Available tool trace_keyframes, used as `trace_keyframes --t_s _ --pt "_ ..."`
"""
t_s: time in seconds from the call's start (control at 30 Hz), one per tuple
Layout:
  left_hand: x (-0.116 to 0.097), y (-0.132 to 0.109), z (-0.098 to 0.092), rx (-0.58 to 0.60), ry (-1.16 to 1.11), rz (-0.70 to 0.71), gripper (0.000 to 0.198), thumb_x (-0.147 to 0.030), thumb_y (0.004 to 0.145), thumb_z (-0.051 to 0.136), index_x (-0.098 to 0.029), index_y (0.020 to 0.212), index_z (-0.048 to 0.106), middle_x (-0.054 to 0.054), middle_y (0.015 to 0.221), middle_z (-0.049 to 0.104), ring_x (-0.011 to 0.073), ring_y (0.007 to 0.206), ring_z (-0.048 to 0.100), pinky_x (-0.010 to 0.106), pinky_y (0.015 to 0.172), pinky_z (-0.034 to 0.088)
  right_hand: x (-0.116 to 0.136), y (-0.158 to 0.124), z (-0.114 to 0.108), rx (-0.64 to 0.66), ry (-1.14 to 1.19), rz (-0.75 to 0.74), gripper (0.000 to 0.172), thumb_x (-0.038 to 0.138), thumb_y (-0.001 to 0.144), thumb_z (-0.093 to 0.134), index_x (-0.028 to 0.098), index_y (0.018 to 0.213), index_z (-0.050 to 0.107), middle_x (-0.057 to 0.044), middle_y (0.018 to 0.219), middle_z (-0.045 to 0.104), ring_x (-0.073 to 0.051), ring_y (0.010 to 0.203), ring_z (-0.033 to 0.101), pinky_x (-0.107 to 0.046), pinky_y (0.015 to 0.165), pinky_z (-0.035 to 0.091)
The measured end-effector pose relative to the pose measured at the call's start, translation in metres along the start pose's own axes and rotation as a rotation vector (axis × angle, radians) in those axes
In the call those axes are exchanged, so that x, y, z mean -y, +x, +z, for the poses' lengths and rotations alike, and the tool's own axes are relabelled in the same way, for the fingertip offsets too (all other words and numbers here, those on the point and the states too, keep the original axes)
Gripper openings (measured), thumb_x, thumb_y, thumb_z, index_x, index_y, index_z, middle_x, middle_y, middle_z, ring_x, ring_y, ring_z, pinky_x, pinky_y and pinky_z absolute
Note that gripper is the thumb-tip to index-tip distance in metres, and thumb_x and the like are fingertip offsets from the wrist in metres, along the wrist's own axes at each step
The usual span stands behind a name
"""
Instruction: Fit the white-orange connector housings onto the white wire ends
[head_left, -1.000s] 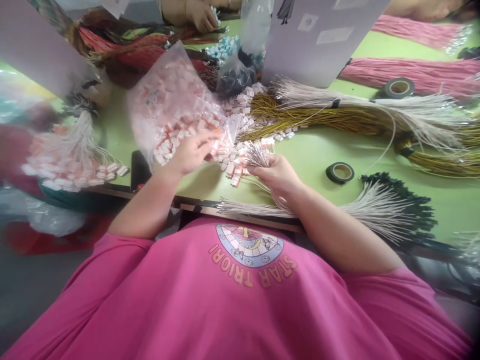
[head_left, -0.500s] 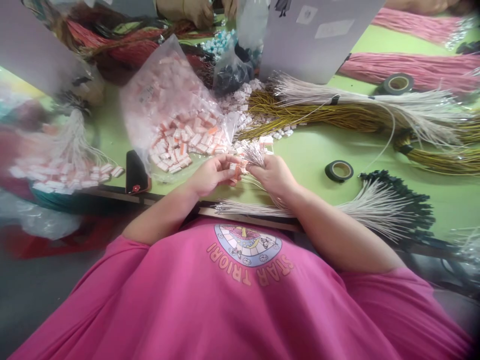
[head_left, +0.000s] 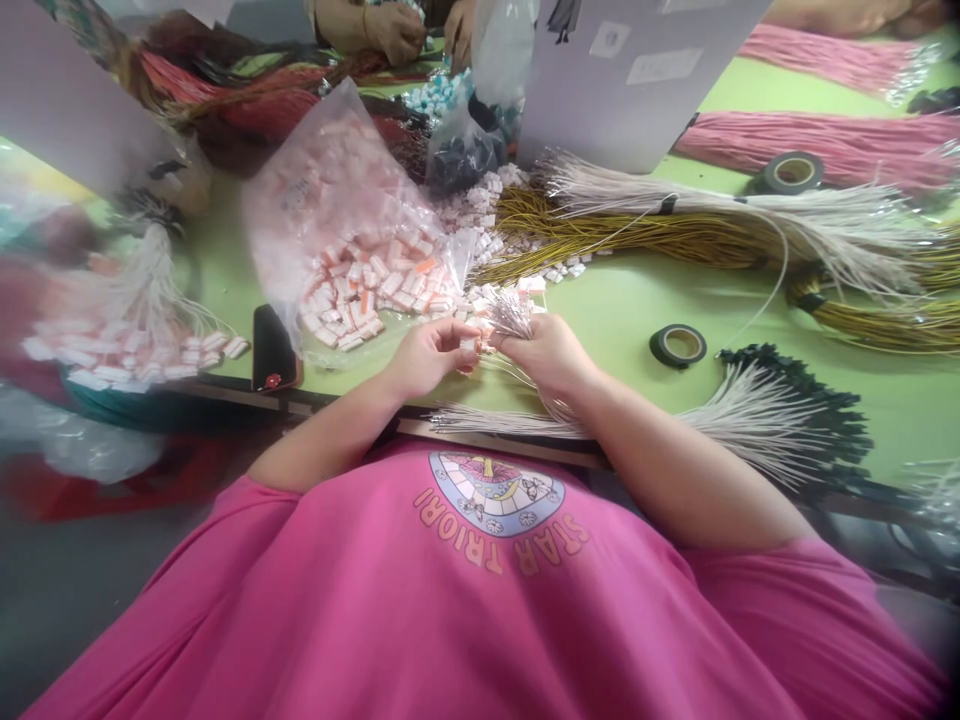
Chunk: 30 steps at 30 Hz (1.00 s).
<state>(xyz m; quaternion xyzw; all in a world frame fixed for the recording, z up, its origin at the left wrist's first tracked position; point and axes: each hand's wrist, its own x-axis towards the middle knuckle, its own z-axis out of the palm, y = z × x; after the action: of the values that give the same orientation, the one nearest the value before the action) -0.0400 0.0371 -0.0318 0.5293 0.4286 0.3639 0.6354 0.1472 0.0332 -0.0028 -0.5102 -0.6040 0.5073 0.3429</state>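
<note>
- The green desk (head_left: 622,310) is crowded all around the clear bag of connectors (head_left: 352,230). We judge that a careless elbow could sweep loose pieces off the edge below the bag.
- The clear bag of connectors slumps toward us, with white-and-orange pieces lying loose at its lower right corner. A snag on the film could scatter more of them.
- A bundle of white wires (head_left: 510,420) lies below the bag along the desk's near edge, partly under our right forearm. If the arm drags it, it could slide off.
- Our right hand (head_left: 547,352), just right of the bag's lower corner, is closed around a tuft of white wires (head_left: 510,312) whose tips fan up toward the bag. A slack grip could let strands slip and tangle, or bend their tips.
- Our left hand (head_left: 429,352), just below that corner and touching the right hand, is pinched shut on a small connector (head_left: 471,345).
- The small connector sits between both hands and is mostly hidden. It could drop among the loose ones, or a wire could seat badly, since we cannot see its openings.
</note>
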Motion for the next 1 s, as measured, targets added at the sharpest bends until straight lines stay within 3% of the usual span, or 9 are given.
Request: trace_keyframes --t_s 0.3,0.7,1.0 --pt "-0.007 0.0 0.008 -0.026 -0.073 -0.091 0.034 -0.023 0.063 0.08 -0.011 0.09 0.064 0.001 0.066 0.067 0.0107 0.058 0.063 0.024 0.057 0.053 -0.002 0.0 0.002 -0.01 -0.053 -0.057 0.012 0.021 0.071 0.06 0.012 0.072 0.069 -0.002 0.068 0.067 -0.016 0.07 0.061 -0.027 0.067 0.045" --pt "-0.009 -0.001 0.007 0.021 -0.031 -0.061 0.031 -0.024 0.063 0.08 -0.011 0.087 0.067 0.001 0.065 0.067 0.0102 0.056 0.062 0.025 0.057 0.053 -0.001 -0.002 0.005 0.002 -0.014 -0.054 0.011 0.017 0.07 0.059 0.013 0.071 0.07 -0.003 0.069 0.069 -0.016 0.07 0.063 -0.028 0.067 0.047" --pt "-0.006 -0.001 0.009 0.008 -0.059 -0.042 0.029 -0.02 0.062 0.079 -0.011 0.087 0.067 0.0 0.064 0.067 0.0101 0.057 0.062 0.025 0.057 0.054 -0.012 0.002 0.005 0.013 0.03 -0.056 0.011 0.02 0.07 0.062 0.014 0.073 0.071 -0.004 0.075 0.071 -0.019 0.076 0.064 -0.032 0.077 0.048"
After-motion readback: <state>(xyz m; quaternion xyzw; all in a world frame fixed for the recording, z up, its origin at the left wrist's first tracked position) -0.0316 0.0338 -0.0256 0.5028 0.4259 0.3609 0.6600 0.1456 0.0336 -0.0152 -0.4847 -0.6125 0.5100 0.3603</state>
